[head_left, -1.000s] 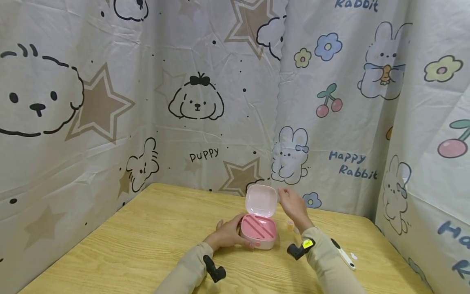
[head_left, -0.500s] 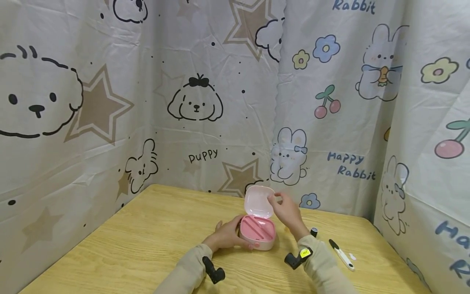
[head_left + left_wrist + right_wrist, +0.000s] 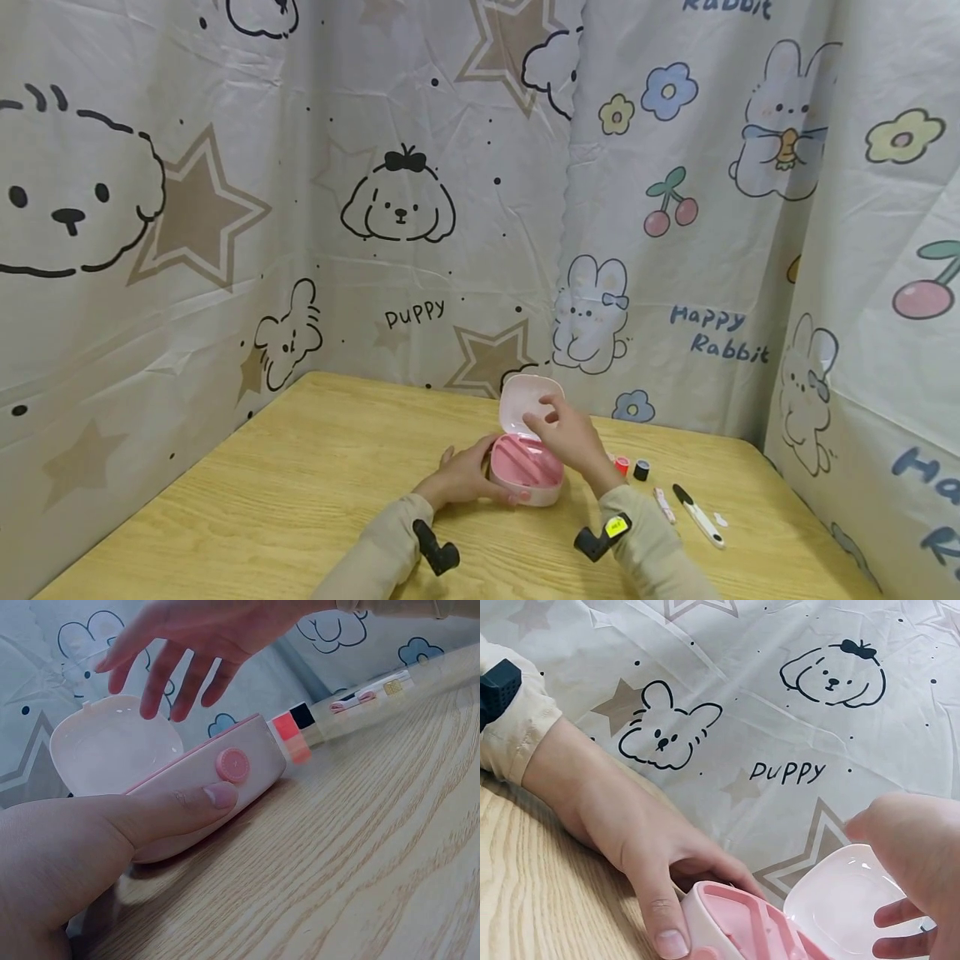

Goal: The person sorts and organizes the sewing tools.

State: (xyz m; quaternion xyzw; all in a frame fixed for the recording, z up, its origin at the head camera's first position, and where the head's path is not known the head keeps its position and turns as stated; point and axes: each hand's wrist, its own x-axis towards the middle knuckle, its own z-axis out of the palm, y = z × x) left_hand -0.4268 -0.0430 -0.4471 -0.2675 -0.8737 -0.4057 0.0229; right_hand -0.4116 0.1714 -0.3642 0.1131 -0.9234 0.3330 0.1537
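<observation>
A pink and white box (image 3: 543, 497) stands on the table with its pale lid (image 3: 513, 400) raised at the back. My left hand (image 3: 465, 475) grips the box from the left, thumb on the front wall beside a round pink button (image 3: 232, 765) in the left wrist view. Ridges divide the pink tray (image 3: 739, 911) in the right wrist view. Over the right side of the box, in front of the lid, hovers my right hand (image 3: 572, 433). Its fingers are spread and loosely bent, and nothing shows between them.
Right of the box stand a red spool (image 3: 622, 465) and a black spool (image 3: 642, 470). Nearer lie a small pink and white strip (image 3: 663, 505), a slim white tool with a black tip (image 3: 699, 517) and a small white piece (image 3: 720, 519). Printed curtains (image 3: 405, 275) enclose the table.
My right hand has moved left from beside the lid's right edge to in front of it, over the box. The spools and strip have come into view. My left hand keeps its grip.
</observation>
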